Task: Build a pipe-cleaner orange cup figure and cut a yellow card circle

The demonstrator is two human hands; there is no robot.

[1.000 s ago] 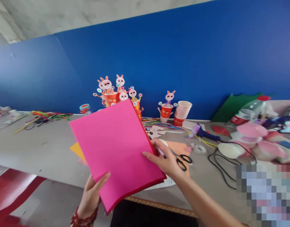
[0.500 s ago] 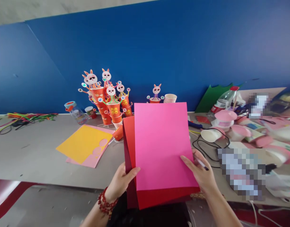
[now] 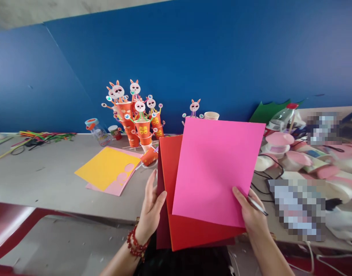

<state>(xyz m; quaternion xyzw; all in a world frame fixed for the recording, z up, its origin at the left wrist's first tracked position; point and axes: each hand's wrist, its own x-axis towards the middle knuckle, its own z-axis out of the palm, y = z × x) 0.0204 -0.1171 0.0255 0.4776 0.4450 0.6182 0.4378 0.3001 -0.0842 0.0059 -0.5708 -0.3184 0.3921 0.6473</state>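
Observation:
Between both hands I hold up a fanned stack of paper sheets: a pink sheet [image 3: 216,168] in front, a red sheet [image 3: 176,184] behind it and a dark red one at the back. My left hand [image 3: 151,209], with a red bead bracelet on the wrist, grips the stack's left edge, thumb on the front. Lower right, my right hand [image 3: 250,218] pinches the pink sheet's corner and also holds a thin pen [image 3: 257,206] between its fingers.
On the grey table [image 3: 49,180] lie a yellow sheet [image 3: 107,167] over a pink one, a cluster of orange cups with paper rabbit heads [image 3: 135,115], a small jar [image 3: 97,131], pipe cleaners [image 3: 43,137] far left, and pink paper shapes, cups and cables [image 3: 293,161] at right. A blue wall stands behind.
The stack has swung from a leftward tilt to upright and shifted right. The sheets have fanned apart, so the red ones now show behind the pink. The view has turned left, uncovering the yellow sheet.

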